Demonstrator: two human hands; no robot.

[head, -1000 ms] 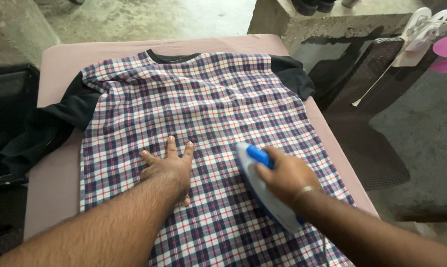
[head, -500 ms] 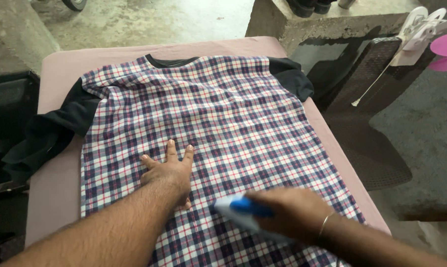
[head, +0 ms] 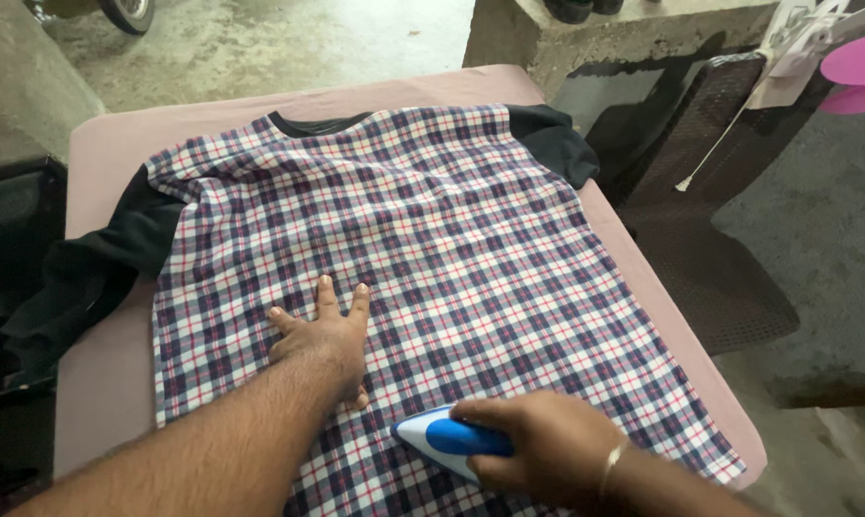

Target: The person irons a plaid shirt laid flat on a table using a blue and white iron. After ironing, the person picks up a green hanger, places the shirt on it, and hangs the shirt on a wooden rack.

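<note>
A plaid shirt [head: 423, 230] with black sleeves and collar lies spread flat on a pink padded board [head: 107, 153]. My left hand [head: 322, 335] presses palm-down on the shirt's lower middle, fingers spread. My right hand [head: 547, 445] grips the blue handle of a white and blue iron [head: 447, 438], which rests on the cloth near the shirt's lower hem, its tip pointing left toward my left hand.
A dark mesh chair [head: 700, 239] stands right of the board. Pink and white objects [head: 834, 48] hang at the upper right. A dark bag [head: 11, 239] sits at the left. Concrete floor lies beyond, with a wheel [head: 126, 11] at the top left.
My right hand has drawn the iron down and left across the shirt, from the right middle toward the lower hem. My left hand has stayed pressed in place.
</note>
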